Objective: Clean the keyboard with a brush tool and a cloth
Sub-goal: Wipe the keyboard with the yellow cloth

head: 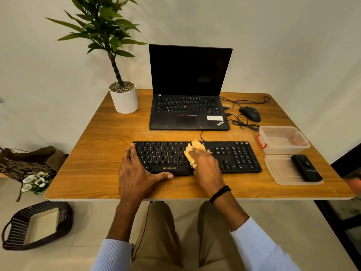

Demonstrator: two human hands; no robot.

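Observation:
A black wired keyboard (234, 157) lies across the middle of the wooden table (93, 173). My left hand (136, 173) rests on the keyboard's left end, its fingers reaching along the left edge and its thumb stretched along the front edge under the space bar. My right hand (205, 165) holds a bunched yellow cloth (195, 148) and presses it on the keys in the middle of the keyboard. The cloth sticks out above and below the fingers. A black oblong tool (306, 169), possibly the brush, lies on a clear plastic lid (283, 173) at the right.
An open black laptop (187, 112) stands behind the keyboard, with a potted plant (124, 98) to its left and a black mouse (250, 113) with loose cables to its right. A clear plastic box (283, 139) sits right of the keyboard. A basket (37, 225) lies on the floor.

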